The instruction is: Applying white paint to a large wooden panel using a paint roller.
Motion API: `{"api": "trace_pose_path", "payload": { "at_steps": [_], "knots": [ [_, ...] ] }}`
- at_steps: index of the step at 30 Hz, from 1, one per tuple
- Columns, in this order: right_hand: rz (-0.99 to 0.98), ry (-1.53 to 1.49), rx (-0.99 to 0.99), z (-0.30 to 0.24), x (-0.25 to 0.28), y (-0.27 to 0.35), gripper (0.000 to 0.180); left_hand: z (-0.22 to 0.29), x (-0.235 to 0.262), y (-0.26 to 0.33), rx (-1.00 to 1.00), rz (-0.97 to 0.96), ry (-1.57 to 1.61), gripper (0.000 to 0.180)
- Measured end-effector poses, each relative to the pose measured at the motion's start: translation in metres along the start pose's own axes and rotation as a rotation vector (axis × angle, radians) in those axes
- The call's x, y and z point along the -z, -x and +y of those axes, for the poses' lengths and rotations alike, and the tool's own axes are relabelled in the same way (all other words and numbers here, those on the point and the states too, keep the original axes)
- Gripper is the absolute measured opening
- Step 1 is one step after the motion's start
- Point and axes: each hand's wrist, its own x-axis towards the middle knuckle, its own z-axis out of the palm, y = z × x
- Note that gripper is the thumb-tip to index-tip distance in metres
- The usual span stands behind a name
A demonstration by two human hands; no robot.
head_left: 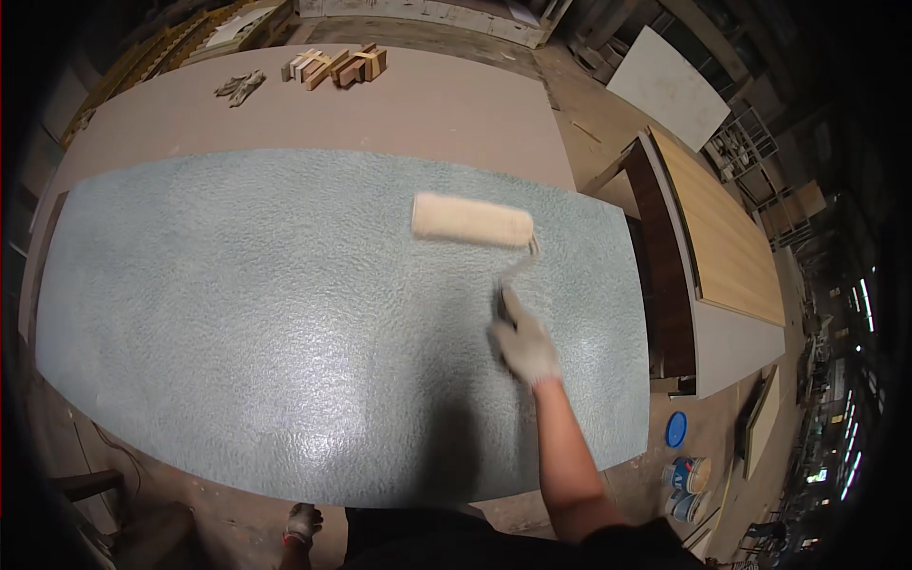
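My right hand (527, 344), in a pale work glove, is closed round the handle of a paint roller (472, 220). The roller's cream sleeve lies across the right half of a large grey-green panel (237, 285), its bent wire frame running back to my grip. Wet-looking, finely rippled coating covers the panel and shines near the middle and front. At the panel's front edge, my left hand (304, 522) hangs low by my body, also gloved. Its fingers look curled in, with nothing visible in them.
Behind the panel, a pinkish-brown board (427, 128) carries a pair of gloves (241, 87) and several wood blocks (334, 66). To the right stands a stack with a wood-grain board (727, 228). On the floor are a blue lid (675, 429) and paint cans (692, 475).
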Motion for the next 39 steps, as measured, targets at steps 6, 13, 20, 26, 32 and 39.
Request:
{"api": "trace_pose_path", "payload": {
  "at_steps": [6, 13, 20, 26, 32, 39],
  "knots": [
    [0.135, -0.001, 0.074, -0.023, 0.027, -0.156, 0.071, 0.03, -0.03, 0.002, -0.1, 0.122, -0.024, 0.025],
    [-0.01, 0.055, 0.168, 0.015, 0.056, -0.071, 0.074, 0.023, -0.041, 0.0, -0.116, 0.042, -0.062, 0.024],
    [-0.059, -0.066, -0.112, 0.091, 0.021, 0.166, 0.067, -0.006, -0.029, -0.004, 0.015, 0.007, -0.282, 0.029],
    [0.108, -0.007, -0.174, 0.06, 0.017, 0.136, 0.064, -0.012, 0.006, -0.032, 0.152, -0.076, -0.375, 0.029],
    [0.162, 0.016, -0.072, 0.059, 0.054, -0.067, 0.071, 0.008, 0.002, -0.038, -0.003, 0.029, -0.01, 0.028],
    [-0.022, -0.151, -0.107, 0.047, 0.117, -0.165, 0.066, 0.033, -0.016, -0.017, -0.201, 0.043, -0.3, 0.025]
  ]
}}
